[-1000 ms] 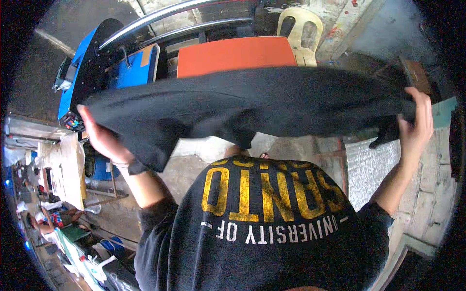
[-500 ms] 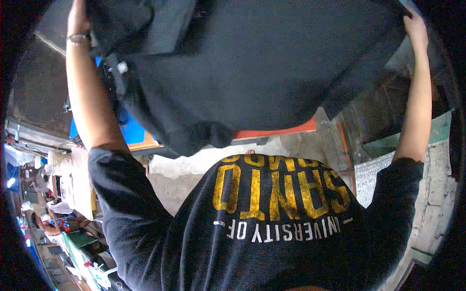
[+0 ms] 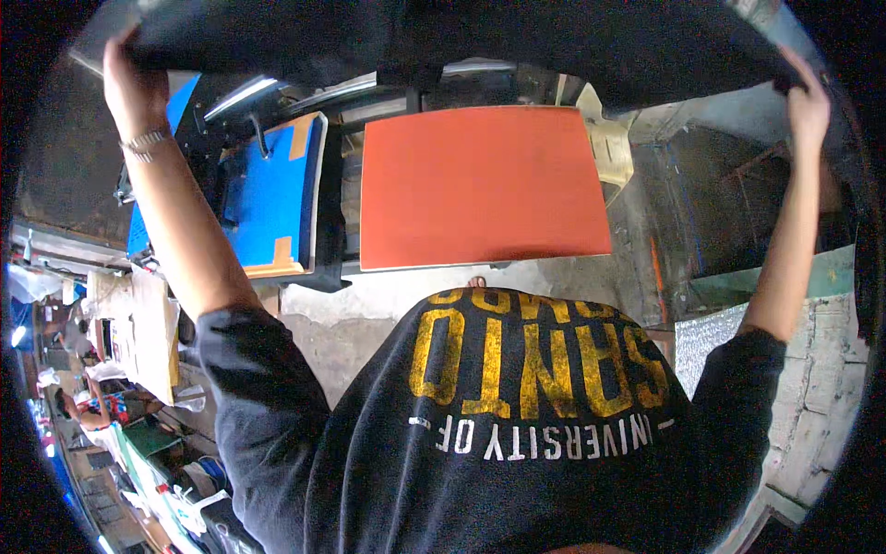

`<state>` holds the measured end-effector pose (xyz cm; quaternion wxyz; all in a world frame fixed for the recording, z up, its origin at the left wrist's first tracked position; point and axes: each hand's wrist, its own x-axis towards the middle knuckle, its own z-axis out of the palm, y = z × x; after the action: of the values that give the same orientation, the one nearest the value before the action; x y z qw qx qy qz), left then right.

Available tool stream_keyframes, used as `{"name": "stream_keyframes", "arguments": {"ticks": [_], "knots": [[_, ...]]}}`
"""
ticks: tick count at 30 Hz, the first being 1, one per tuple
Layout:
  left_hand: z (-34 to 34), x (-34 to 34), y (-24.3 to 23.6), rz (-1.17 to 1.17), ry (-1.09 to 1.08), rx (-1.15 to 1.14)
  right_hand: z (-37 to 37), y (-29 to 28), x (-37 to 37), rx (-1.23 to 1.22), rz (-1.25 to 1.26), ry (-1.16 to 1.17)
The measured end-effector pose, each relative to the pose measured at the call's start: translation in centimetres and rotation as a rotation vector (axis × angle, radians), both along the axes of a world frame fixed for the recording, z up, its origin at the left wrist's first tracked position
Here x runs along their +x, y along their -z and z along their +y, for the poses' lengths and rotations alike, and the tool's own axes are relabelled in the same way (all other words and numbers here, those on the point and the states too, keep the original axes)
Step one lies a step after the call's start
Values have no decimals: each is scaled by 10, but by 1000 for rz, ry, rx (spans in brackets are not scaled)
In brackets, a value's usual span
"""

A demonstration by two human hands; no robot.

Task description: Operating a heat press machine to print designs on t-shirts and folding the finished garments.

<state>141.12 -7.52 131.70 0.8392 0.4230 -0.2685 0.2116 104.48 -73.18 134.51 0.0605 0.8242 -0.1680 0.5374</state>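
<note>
A wide piece of black fabric is stretched between my hands along the top of the view. My left hand grips its left end, with a banded bracelet or watch on the wrist. My right hand pinches its right edge. Much of the fabric runs out of view, so whether it is a garment cannot be made out. Below it lies a flat, orange-red rectangular board, bare on top. To its left, nearest my left forearm, sits a blue panel with tan tape at its corners and a dark handle.
Metal rails run behind the boards. A cream-coloured bracket stands at the orange board's right. On the far right is a block wall. Another person is at the lower left, among cluttered tables.
The black fabric has been lifted away toward the top, uncovering the orange-red board and the blue panel. Both hands keep hold of it and have come slightly lower in view.
</note>
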Motion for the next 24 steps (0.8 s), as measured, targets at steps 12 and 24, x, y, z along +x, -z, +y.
{"name": "stream_keyframes", "arguments": {"ticks": [12,24], "knots": [[-53,-80,459,781,-215,647,40,400,-12,363,526,-333],[-55,-92,559,766,-348,478,42,470,-27,324,754,-246]]}}
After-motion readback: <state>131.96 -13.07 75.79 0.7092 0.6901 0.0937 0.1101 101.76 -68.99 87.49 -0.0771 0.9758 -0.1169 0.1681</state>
